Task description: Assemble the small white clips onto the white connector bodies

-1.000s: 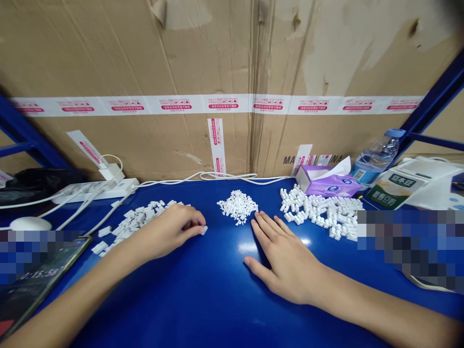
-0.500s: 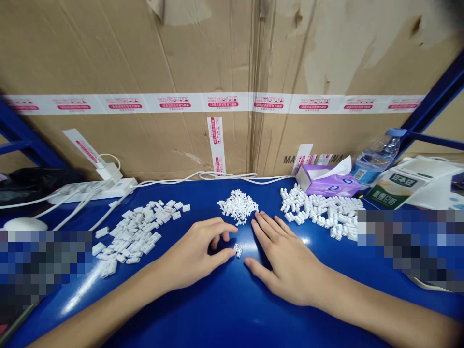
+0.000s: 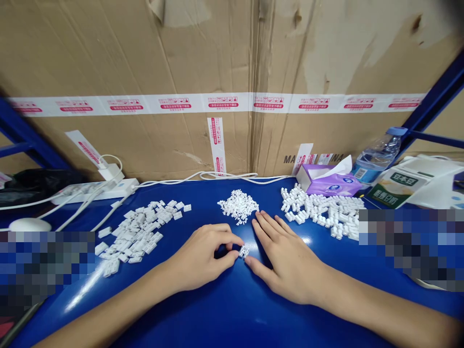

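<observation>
Thumb and index finger of my left hand (image 3: pixel 213 251) close on the left edge of a small white plastic piece (image 3: pixel 244 251) with dark slots, low over the blue tabletop. My right hand (image 3: pixel 281 256) lies flat with its fingers stretched out and holds nothing. Its thumb tip is beside the lower right of the piece; whether they touch I cannot tell. Just beyond both hands is a heap of tiny white parts (image 3: pixel 238 205), close to my right fingertips. Flat slotted white pieces (image 3: pixel 136 234) are spread to the left, and chunkier white blocks (image 3: pixel 326 210) to the right.
A power strip (image 3: pixel 94 189) with white cables stands at the back left. Toward the back right are a purple tissue pack (image 3: pixel 329 181), a plastic bottle (image 3: pixel 377 157) and a white-and-green carton (image 3: pixel 395 186). A tall cardboard wall (image 3: pixel 163 140) closes off the rear.
My left hand has moved slightly right, and its index finger has come down to the thumb at the white piece. The piece has shifted a little right. My right hand stays put.
</observation>
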A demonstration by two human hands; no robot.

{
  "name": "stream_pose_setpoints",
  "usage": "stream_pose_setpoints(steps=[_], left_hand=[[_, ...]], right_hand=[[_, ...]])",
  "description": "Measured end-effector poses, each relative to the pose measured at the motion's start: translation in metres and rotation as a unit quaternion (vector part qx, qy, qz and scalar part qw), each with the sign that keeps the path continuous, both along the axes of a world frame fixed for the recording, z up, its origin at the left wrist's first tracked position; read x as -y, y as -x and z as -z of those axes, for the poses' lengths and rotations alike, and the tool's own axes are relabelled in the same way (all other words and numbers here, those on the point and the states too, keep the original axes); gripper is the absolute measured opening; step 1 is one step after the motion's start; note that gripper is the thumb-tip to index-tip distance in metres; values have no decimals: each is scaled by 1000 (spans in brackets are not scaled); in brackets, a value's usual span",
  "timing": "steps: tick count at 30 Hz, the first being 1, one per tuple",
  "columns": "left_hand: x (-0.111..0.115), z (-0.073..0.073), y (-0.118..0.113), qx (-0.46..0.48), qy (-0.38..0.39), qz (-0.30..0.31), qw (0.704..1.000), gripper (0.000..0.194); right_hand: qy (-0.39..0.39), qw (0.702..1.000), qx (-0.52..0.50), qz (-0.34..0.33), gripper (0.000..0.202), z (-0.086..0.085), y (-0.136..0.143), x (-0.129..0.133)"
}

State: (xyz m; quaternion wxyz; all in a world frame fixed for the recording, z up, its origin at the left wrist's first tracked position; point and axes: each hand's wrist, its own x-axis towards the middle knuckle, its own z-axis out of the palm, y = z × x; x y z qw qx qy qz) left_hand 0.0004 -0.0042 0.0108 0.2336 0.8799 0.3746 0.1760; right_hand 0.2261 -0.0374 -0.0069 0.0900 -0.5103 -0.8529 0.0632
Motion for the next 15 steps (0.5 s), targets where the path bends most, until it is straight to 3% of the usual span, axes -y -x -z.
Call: stream_pose_setpoints(steps=[6,15], left_hand=[[1,-1,-1,0,6,-9,1000,16],[1,10,-6,11,-3,-86,996,13]], right_hand=[[6,1000,2,-1,81,-2,0,0],[12,1000,-3,-13,83,-1,-4,-2]])
